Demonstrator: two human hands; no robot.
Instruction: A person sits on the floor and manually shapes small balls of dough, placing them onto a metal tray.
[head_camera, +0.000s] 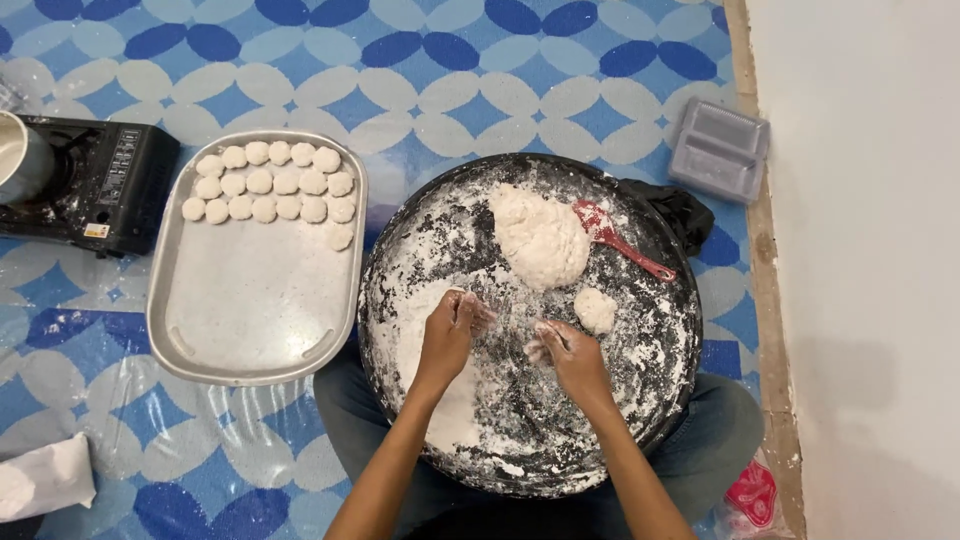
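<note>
A wide black pan (640, 215) dusted with flour rests on my lap. A large lump of white dough (540, 238) lies at its far side, and a small dough piece (596, 309) sits just right of centre. A red scoop (615, 238) lies beside the big lump. My left hand (452, 330) hovers over a flour patch, fingers curled and floury; whether it pinches dough I cannot tell. My right hand (565, 350) is close beside it, near the small piece, fingers floury and slightly apart.
A metal tray (250, 300) to the left holds several rows of round dough balls (270, 182) at its far end. A black portable gas stove (95, 185) with a pot stands far left. A grey plastic container (718, 150) lies far right by the wall. A white bag (45, 478) sits at the lower left.
</note>
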